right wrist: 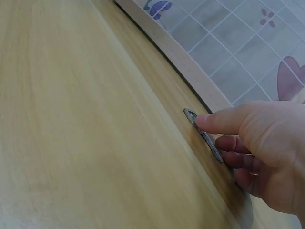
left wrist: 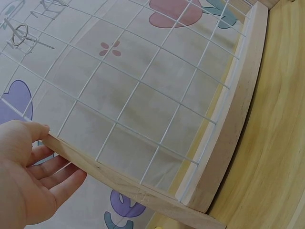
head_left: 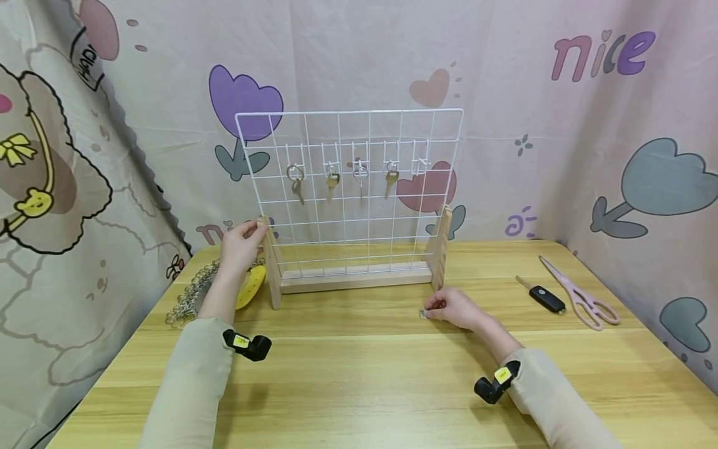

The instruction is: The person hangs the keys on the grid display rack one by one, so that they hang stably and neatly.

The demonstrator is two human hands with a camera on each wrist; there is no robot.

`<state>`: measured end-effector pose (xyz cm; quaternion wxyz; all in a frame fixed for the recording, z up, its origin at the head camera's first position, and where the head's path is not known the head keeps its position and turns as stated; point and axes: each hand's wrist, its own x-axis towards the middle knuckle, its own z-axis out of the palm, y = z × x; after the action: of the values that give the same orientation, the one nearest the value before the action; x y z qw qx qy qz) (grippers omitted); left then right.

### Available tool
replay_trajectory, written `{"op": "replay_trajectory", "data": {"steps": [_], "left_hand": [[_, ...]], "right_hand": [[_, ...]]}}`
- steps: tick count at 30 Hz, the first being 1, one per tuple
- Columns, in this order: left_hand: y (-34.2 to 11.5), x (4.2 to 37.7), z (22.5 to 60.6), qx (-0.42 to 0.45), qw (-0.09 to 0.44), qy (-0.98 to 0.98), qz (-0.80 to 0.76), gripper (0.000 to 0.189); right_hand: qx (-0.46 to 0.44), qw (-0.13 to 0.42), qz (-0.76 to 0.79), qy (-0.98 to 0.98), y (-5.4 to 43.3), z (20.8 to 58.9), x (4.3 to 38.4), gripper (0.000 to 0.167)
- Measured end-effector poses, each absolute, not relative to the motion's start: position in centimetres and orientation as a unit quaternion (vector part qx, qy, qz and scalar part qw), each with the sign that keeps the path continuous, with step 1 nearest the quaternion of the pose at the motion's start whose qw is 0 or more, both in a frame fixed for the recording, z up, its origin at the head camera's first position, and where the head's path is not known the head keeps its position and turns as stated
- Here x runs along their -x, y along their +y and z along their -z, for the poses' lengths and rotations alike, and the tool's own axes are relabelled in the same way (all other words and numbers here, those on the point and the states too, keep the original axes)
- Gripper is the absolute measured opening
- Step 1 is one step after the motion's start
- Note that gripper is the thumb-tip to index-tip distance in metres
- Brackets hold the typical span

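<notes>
A white wire grid rack [head_left: 350, 219] stands upright on a wooden base [head_left: 359, 279]. My left hand [head_left: 241, 245] grips the top of its left wooden post [left wrist: 119, 179], thumb on the near side and fingers curled behind. Several keys, such as a brass key [head_left: 391, 177], hang from white hooks on the grid; the hook at the far right [head_left: 419, 166] carries none. In front of the right post [head_left: 442, 249], my right hand [head_left: 457, 308] pinches a small metal key [right wrist: 190, 114] between thumb and fingers, low over the table. Part of that key is hidden by the thumb.
Behind my left forearm lie a yellow, banana-like object [head_left: 250, 287] and a heap of metal rings [head_left: 193, 296]. A black car key [head_left: 546, 299] and pink scissors [head_left: 583, 302] rest at the right of the wooden table [head_left: 348, 380]. A printed curtain [head_left: 359, 56] hangs behind.
</notes>
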<state>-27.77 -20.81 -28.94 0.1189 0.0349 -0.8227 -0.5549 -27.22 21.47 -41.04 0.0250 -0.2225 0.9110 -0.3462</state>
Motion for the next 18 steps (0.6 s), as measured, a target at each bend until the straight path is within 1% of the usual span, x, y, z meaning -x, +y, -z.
{"op": "replay_trajectory", "data": {"steps": [5,12,18], "left_hand": [[-20.8,27.8,29.0,-0.035,0.118,-0.825,0.552,0.057],[-20.9,27.9,29.1,-0.034,0.120,-0.825,0.551,0.057],[-20.9,27.9,29.1,-0.033,0.121,-0.824,0.553,0.056]], "right_hand": [[0.222,0.034,0.340,0.913,21.3,40.9,27.3,0.011],[0.185,0.050,0.346,0.919,20.7,40.4,27.1,0.014],[0.178,0.066,0.334,0.923,20.4,40.2,27.3,0.014]]}}
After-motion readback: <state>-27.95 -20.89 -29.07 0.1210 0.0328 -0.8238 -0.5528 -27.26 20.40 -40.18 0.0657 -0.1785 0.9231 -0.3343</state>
